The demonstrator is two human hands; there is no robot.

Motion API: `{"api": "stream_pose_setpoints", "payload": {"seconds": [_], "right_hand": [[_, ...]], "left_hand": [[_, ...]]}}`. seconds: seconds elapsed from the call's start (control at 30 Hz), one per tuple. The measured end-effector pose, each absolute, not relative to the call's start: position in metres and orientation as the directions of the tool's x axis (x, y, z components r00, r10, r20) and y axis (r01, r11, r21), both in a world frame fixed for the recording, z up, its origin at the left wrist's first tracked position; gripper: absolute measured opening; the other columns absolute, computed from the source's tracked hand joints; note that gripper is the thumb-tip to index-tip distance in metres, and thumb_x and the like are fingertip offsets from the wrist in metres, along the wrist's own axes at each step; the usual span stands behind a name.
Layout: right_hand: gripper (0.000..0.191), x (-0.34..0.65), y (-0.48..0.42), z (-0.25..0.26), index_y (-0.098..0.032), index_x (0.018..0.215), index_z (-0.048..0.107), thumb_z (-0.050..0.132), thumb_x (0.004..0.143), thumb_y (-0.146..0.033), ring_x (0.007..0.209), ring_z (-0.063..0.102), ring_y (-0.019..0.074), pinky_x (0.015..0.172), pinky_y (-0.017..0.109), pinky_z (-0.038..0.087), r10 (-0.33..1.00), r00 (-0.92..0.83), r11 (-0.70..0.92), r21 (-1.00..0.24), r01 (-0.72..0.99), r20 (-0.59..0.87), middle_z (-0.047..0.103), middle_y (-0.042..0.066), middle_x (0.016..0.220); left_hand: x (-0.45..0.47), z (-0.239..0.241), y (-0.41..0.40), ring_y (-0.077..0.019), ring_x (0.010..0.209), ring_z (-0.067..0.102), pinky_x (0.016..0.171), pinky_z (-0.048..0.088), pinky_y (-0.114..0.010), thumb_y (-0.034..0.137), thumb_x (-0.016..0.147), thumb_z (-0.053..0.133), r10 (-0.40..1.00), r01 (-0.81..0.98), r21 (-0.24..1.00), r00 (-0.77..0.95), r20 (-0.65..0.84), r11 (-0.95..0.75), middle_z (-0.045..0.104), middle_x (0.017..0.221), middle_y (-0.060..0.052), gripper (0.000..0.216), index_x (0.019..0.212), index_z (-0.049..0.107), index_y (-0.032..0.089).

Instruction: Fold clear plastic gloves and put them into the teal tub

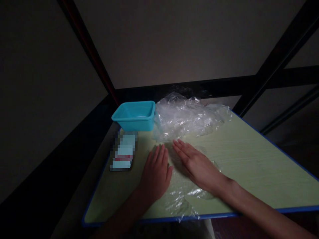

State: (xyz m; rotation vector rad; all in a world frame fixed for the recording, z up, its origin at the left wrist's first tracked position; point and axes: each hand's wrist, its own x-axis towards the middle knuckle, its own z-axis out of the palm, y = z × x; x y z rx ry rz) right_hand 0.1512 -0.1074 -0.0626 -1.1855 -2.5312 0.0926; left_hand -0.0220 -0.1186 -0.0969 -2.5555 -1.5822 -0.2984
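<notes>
Blue-edged table (261,169): one; its yellow-green top reached out to your left and right and carried everything you had there.
Blurred phone-like device (126,146): one; it lay near the left edge, just in front of the tub, likely set aside so your hands had room.
Turquoise tub (136,124): one; it stood upright at the far left corner, probably parked there for the same reason.
Left hand (155,176): first of your two; palm down, fingers straight and nearly together, thumb slightly apart, gripping nothing.
Transparent film (179,199): apparently one piece; it lay flat before you, passing under your right hand and over the near edge.
Crumpled plastic (189,116): one heap, its layers uncountable; it lay beyond your fingertips, beside the tub, perhaps kept within reach.
Right hand (196,164): second of two; palm down over the film, fingers stretched and together, clamped on nothing, a pose that seemed suited to steadying something so light.
</notes>
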Motion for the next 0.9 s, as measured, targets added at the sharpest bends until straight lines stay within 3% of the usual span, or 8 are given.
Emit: {"api": "stream_pose_setpoints", "payload": {"seconds": [0.1, 0.2, 0.3, 0.4, 0.67, 0.9], "right_hand": [[0.055, 0.131, -0.091, -0.070, 0.000, 0.136, 0.037, 0.039, 0.082, -0.007, 0.131, 0.035, 0.0238, 0.108, 0.039, 0.034, 0.696, -0.685, 0.715, -0.296, 0.633, 0.215, 0.039, 0.021, 0.140], [0.052, 0.126, -0.086, -0.091, 0.001, 0.137, 0.034, 0.035, 0.086, -0.010, 0.132, 0.033, 0.0216, 0.109, 0.038, 0.032, 0.696, -0.693, 0.712, -0.307, 0.631, 0.191, 0.036, 0.020, 0.142], [0.052, 0.136, -0.083, -0.105, -0.007, 0.140, 0.032, 0.034, 0.094, -0.032, 0.133, 0.031, 0.0229, 0.108, 0.042, 0.032, 0.735, -0.654, 0.677, -0.247, 0.694, 0.178, 0.035, 0.015, 0.143], [0.059, 0.153, -0.078, -0.110, -0.012, 0.140, 0.035, 0.031, 0.093, -0.048, 0.134, 0.028, 0.0252, 0.108, 0.045, 0.031, 0.758, -0.623, 0.651, -0.174, 0.739, 0.191, 0.035, 0.012, 0.144], [0.068, 0.191, -0.065, -0.112, -0.009, 0.139, 0.035, 0.022, 0.092, -0.057, 0.134, 0.029, 0.0265, 0.108, 0.044, 0.030, 0.848, -0.498, 0.520, -0.101, 0.848, 0.181, 0.035, 0.013, 0.144], [0.067, 0.197, -0.066, -0.109, -0.013, 0.140, 0.033, 0.020, 0.092, -0.057, 0.135, 0.028, 0.0248, 0.108, 0.045, 0.029, 0.831, -0.521, 0.547, -0.112, 0.830, 0.195, 0.031, 0.012, 0.146]], "left_hand": [[-0.020, -0.106, -0.110, -0.0267, 0.133, 0.034, 0.108, 0.031, -0.045, 0.023, 0.090, 0.036, 0.874, 0.892, 0.017, 0.438, 0.211, -0.452, 0.043, 0.139, -0.016, 0.046, 0.132, 0.040, 0.004], [-0.020, -0.114, -0.109, -0.0257, 0.134, 0.031, 0.108, 0.031, -0.044, 0.022, 0.089, 0.035, 0.869, 0.888, 0.031, 0.440, 0.227, -0.458, 0.042, 0.140, -0.016, 0.048, 0.134, 0.038, 0.005], [-0.022, -0.116, -0.110, -0.0266, 0.135, 0.029, 0.107, 0.031, -0.045, 0.025, 0.089, 0.036, 0.866, 0.889, 0.027, 0.438, 0.241, -0.457, 0.037, 0.143, -0.016, 0.051, 0.135, 0.036, 0.004], [-0.024, -0.115, -0.111, -0.0276, 0.134, 0.030, 0.106, 0.033, -0.047, 0.028, 0.090, 0.037, 0.864, 0.888, 0.026, 0.440, 0.245, -0.459, 0.034, 0.144, -0.016, 0.051, 0.136, 0.035, 0.005], [-0.034, -0.111, -0.114, -0.0280, 0.135, 0.029, 0.105, 0.032, -0.049, 0.031, 0.091, 0.037, 0.893, 0.911, 0.026, 0.396, 0.211, -0.411, 0.035, 0.144, -0.014, 0.050, 0.136, 0.035, 0.009], [-0.037, -0.110, -0.114, -0.0309, 0.134, 0.030, 0.103, 0.033, -0.050, 0.035, 0.091, 0.041, 0.907, 0.919, 0.032, 0.381, 0.181, -0.393, 0.034, 0.145, -0.014, 0.051, 0.136, 0.037, 0.010]]}}
